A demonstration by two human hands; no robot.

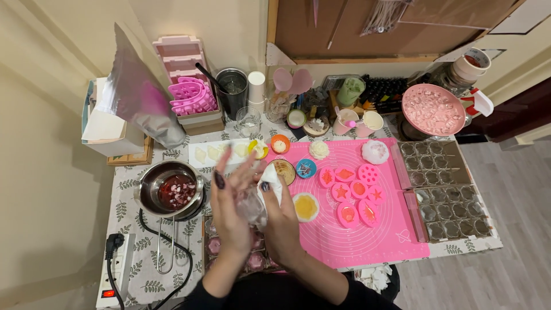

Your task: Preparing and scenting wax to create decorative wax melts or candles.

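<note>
Head view: both hands [255,209] clasp clear wrapper [252,205].

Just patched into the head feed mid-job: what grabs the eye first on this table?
The bright pink mat fills the table's right half, dotted with small pink moulds holding orange shapes. At centre, the left hand and right hand are pressed together around a clear crumpled wrapper. Left of them, a steel pot holds dark red liquid with pale chunks.
</note>
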